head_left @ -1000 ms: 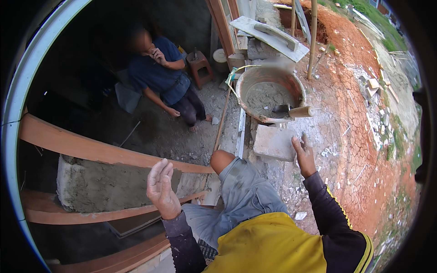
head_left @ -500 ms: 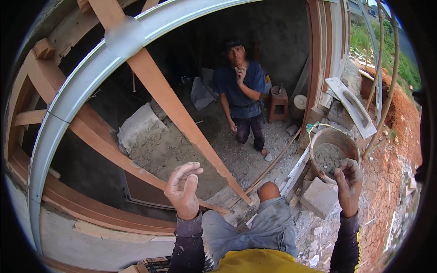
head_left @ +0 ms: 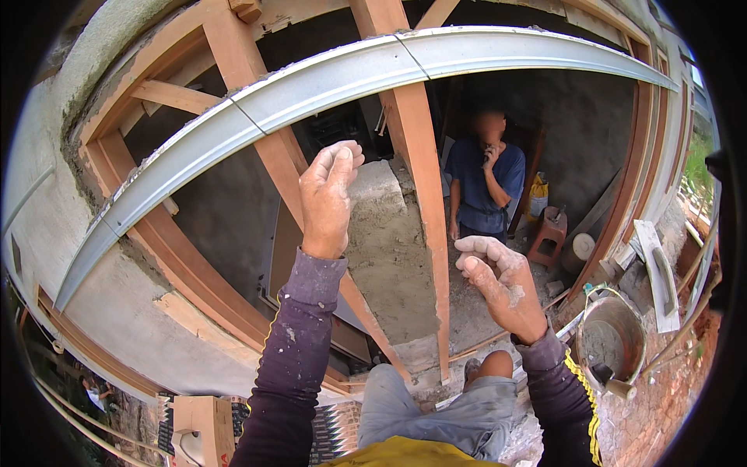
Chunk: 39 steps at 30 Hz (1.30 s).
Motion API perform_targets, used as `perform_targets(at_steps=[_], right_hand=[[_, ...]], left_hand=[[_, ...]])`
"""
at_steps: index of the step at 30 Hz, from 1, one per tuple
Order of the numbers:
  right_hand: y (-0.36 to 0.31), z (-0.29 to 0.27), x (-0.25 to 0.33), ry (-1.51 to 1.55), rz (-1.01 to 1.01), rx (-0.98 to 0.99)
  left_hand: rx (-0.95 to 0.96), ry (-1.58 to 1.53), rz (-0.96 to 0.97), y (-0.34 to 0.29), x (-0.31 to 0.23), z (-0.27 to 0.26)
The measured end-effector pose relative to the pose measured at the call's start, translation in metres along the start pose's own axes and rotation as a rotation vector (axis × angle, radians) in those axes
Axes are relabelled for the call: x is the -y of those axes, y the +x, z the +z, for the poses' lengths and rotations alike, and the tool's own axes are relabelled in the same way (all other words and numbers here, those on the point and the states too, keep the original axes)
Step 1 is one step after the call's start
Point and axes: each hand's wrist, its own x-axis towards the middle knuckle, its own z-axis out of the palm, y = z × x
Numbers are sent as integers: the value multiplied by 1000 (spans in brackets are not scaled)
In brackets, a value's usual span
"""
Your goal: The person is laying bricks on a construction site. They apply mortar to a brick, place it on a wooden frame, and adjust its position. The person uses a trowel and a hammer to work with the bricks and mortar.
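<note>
My left hand (head_left: 328, 204) is raised in front of the wooden posts, fingers bent and thumb apart, with nothing in it. Lower and to the right, my right hand (head_left: 504, 289) also hangs in the air, its fingers loosely curved, apart from the thumb and holding nothing. Both hands are dusty with grey. Beyond them a wooden post (head_left: 420, 194) leans across a mortar-covered ledge (head_left: 389, 265) with a pale block (head_left: 379, 187) at its far end. A grey metal channel (head_left: 334, 82) runs across in front of the timber, farther off than my fingers.
At right stand a mortar bucket (head_left: 638, 336), a long float with a handle (head_left: 657, 272) and a red stool (head_left: 549, 233). A person in a blue shirt (head_left: 486, 183) stands inside, one hand raised to the head. A cardboard box (head_left: 204, 428) sits at lower left.
The view has swung left, so the channel, bucket and person now sit farther right. My right hand has come inward, in front of the post's right side. My left hand is raised higher.
</note>
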Motion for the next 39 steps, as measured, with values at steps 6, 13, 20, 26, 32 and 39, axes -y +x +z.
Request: perform_targets(at_steps=[6,13,20,26,32,39], right_hand=[[130,32,27,-250,-450,-146],[182,60,7,-582,-644,-521],[177,70,8,-462,-670,-485],[170,93,4,-144,-229,-132],[202,101,12,530,196,38],[146,71,30,217,-138,300]], left_hand=[[-55,234,-346,84,11,32],[7,56,-502,107,22,39],[-254,247,-221,90,38,40],[-8,74,-286,78,32,33],[50,-2,-439,80,23,30],[113,122,-325,84,35,23]])
